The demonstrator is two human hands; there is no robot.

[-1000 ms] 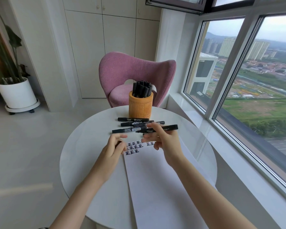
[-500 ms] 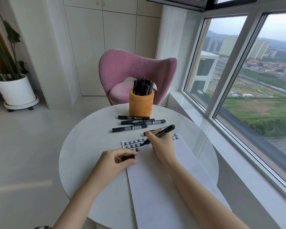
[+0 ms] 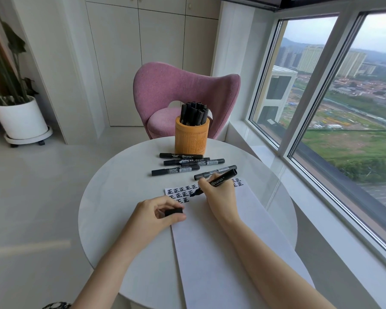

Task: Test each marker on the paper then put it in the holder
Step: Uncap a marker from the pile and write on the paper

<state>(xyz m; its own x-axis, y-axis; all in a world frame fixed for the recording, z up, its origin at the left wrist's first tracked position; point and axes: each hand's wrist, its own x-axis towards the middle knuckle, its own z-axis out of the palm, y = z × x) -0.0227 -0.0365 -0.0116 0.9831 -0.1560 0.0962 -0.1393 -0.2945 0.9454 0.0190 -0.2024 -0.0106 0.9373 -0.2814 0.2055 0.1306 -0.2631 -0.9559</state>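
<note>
The marker (image 3: pixel 218 179), held above the table (image 3: pixel 112 197) a second ago, is now being brought down onto the paper (image 3: pixel 221 241), uncapped, its tip being set among the black characters at the sheet's far end, and it is being gripped in the curled fingers of the right hand (image 3: pixel 218 197). Its cap (image 3: pixel 173 212) is being pinched between thumb and fingers of the left hand (image 3: pixel 156 216) at the paper's left edge. Other capped markers (image 3: pixel 175 171) are lying between the sheet and the wooden holder (image 3: pixel 192 139), itself packed with upright markers.
</note>
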